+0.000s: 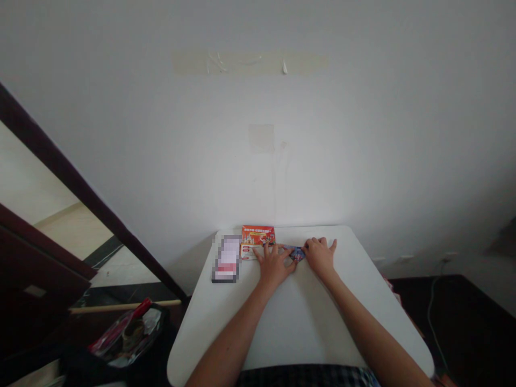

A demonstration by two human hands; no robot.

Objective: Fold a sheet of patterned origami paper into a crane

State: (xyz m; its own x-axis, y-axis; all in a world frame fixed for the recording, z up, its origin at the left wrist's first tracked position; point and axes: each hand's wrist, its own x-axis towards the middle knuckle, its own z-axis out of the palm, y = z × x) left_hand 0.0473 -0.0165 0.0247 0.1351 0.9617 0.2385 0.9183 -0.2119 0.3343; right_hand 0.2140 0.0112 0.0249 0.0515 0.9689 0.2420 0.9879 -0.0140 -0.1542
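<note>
A small, flat blue piece with a colourful print (297,253) lies between my hands near the far side of the white table; whether it is a card or a packet I cannot tell. My left hand (275,264) has its thumb and forefinger on the left part of it, the other fingers spread to the left. At its right end, the bent fingers and thumb of my right hand (321,255) pinch it, with the little finger sticking out. Behind my left hand is a red and orange printed box (258,235), its white-and-orange lower part (246,251) partly covered by my fingers.
A phone (227,259) with a blurred screen lies at the left on the white table (290,333). The wall (306,177) rises directly behind the table. On the floor at the left stands an open bag (133,333) with mixed items, and a cable (431,306) hangs at the right.
</note>
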